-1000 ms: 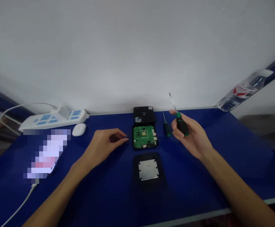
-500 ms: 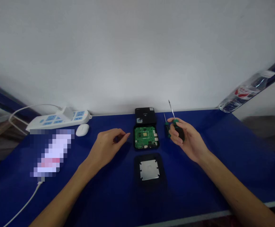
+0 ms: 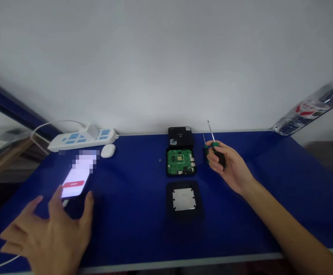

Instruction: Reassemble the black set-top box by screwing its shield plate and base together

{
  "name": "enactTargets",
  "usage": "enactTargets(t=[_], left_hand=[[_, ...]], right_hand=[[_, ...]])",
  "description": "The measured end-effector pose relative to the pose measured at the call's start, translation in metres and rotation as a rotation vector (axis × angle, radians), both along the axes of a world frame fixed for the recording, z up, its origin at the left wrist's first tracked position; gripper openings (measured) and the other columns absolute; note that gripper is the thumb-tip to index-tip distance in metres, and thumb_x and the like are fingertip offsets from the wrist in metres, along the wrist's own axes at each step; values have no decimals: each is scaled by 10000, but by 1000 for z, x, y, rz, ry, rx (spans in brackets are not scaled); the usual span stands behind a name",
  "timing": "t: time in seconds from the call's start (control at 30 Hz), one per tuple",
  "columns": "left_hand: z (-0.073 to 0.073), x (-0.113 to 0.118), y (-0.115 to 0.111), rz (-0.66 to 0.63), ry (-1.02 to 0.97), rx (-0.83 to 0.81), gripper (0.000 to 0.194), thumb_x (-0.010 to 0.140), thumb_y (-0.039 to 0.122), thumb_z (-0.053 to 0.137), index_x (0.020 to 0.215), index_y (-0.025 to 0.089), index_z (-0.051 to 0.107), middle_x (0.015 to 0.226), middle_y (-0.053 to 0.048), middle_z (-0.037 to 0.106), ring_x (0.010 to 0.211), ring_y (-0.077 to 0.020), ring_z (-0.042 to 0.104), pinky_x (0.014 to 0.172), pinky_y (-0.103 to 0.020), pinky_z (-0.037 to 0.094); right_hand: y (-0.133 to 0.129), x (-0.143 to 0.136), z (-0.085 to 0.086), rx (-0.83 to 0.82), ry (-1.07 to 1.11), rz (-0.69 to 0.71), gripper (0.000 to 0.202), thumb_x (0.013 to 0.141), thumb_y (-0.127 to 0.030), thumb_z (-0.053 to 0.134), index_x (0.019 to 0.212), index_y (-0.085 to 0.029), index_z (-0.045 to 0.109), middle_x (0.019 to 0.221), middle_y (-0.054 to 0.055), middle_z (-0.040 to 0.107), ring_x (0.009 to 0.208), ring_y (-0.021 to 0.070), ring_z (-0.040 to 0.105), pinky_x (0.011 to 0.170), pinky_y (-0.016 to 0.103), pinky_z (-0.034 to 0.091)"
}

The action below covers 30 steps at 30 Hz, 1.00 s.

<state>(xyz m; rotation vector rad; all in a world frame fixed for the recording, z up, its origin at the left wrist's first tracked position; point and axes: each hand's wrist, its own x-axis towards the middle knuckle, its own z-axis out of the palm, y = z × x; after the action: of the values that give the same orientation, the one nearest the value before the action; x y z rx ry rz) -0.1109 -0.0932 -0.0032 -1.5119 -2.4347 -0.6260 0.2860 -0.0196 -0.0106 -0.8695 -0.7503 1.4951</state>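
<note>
Left hand, mine: moved. Half a second ago its fingers were pinched just left of the green circuit board; now they are well left of the board and nearer me, spread wide, with nothing seen in them. Forefinger at the near end of the phone; contact, cannot tell.

Tiny metal pieces, too small to identify: now plain to see just left of the board.

Right hand, mine: right of the board as before, fingers curled closed round one screwdriver.

Held screwdriver: right of the board, raised. Long axis slanting up and away from me, tip toward the wall, leaning slightly left. Green collar, black grip, slim bright shaft.

Second screwdriver: between board and right hand, shaft pointing away from me, grip mostly hidden.

Phone: left of the board, long axis running away from me, far end leaning right. Screen lit, part blurred out, red bar near the lower end; white cable attached.
</note>
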Motion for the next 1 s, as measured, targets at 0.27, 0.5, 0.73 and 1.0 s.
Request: enactTargets(t=[0.27, 0.5, 0.73, 1.0], left_hand=[[-7, -3, -3, 81, -10, -96, 863, 993, 824, 362, 1455, 170, 683, 1729, -239, 368, 1600, -662, 211, 1217, -907, 216], [-13, -9, 12, -29, 96, -101, 873, 1042, 777, 353, 1497, 107, 678, 1671, -323, 389, 1536, -682, 324, 1138, -896, 323], [-7, -3, 15, -19, 36, -36, 896, 1039, 802, 322, 1539, 128, 637, 1695, -300, 396, 1581, -648, 273, 1186, -877, 256], [3, -13, 27, 53, 7, -67, 965, 1010, 858, 288, 1602, 156, 585, 1719, -288, 345, 1589, -654, 252, 1213, -847, 216]], right_hand=[[-1, -1, -2, -22, 3, -3, 142, 966, -278, 737, 1079, -206, 784, 720, -18, 464, 566, 124, 307, 484, 274, 268], [-1, -1, -4, -27, 2, -1, 143, 977, -262, 731, 1091, -195, 786, 727, -21, 453, 572, 121, 309, 488, 260, 288], [0, -1, -5, -32, 1, -12, 142, 975, -251, 728, 1088, -190, 788, 733, -16, 460, 570, 120, 312, 484, 255, 295], [0, -1, -6, -21, -1, 6, 133, 990, -256, 721, 1092, -197, 781, 739, -16, 458, 570, 117, 314, 488, 253, 301]])
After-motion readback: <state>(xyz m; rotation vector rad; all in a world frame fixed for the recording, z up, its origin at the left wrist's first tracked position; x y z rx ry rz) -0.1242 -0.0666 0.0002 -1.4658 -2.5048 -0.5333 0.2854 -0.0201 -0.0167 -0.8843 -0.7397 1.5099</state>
